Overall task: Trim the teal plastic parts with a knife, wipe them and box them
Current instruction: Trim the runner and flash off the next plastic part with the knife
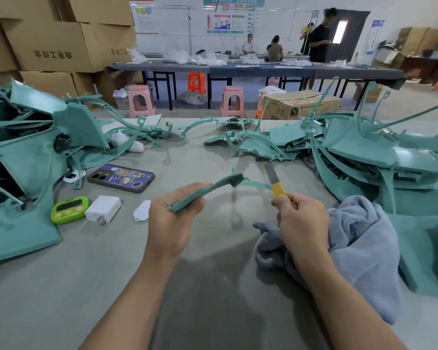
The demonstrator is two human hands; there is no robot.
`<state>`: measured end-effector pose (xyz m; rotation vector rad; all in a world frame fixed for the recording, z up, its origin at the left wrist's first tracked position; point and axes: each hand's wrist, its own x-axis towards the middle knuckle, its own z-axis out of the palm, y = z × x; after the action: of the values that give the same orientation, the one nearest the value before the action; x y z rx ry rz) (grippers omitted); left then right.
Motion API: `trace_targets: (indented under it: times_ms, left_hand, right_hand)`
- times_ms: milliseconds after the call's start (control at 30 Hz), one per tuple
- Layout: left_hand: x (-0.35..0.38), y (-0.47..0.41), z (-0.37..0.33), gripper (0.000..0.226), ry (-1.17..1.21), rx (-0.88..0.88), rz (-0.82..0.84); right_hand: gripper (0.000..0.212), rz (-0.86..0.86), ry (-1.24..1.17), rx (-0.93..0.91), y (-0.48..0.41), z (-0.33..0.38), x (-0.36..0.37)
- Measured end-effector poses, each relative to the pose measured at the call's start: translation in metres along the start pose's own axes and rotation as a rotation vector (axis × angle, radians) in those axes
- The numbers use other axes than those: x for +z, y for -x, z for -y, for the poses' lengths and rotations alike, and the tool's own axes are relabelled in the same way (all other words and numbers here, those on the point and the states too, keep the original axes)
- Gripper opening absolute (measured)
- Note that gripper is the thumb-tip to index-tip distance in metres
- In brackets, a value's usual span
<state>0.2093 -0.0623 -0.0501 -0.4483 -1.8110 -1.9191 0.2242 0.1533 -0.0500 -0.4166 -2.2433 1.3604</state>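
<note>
A teal part (208,189) is held above the table (213,286) in the left hand (173,218), fingers (196,209) clamped on it. A knife (276,183) is gripped in the right hand (299,218). Trimming seems under way: heaps (364,152) are left, the cloth (359,243) lies unused, and nothing is seen boxed.
</note>
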Motion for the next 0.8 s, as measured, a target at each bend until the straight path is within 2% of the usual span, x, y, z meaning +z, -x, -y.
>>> trace_targets:
  times_ms: [233, 367, 433, 500, 600, 700, 800]
  left_hand:
    - [0.0, 0.001, 0.001, 0.055, 0.038, 0.011, 0.009]
    - [0.001, 0.0, 0.005, 0.025, 0.066, -0.094, -0.044]
    - [0.002, -0.001, 0.004, 0.034, 0.108, -0.079, -0.026]
    - [0.002, -0.001, 0.003, 0.044, 0.15, -0.065, 0.001]
    - [0.003, 0.0, 0.003, 0.04, 0.143, -0.083, -0.015]
    - [0.003, 0.001, 0.005, 0.036, 0.102, -0.094, -0.04]
    - [0.003, 0.001, 0.005, 0.037, 0.11, -0.105, -0.077]
  right_hand:
    - [0.031, 0.07, -0.013, -0.149, 0.008, 0.002, 0.003]
    - [0.034, 0.116, 0.056, -0.254, 0.017, 0.004, 0.011]
    - [0.037, 0.083, 0.11, -0.258, 0.017, 0.003, 0.013]
    - [0.04, -0.006, 0.159, -0.182, 0.011, 0.001, 0.01]
    - [0.047, -0.118, 0.179, -0.148, 0.007, 0.0, 0.005]
    - [0.043, -0.007, 0.089, -0.289, 0.018, 0.004, 0.008]
    - [0.043, 0.016, 0.153, -0.25, 0.021, 0.005, 0.011]
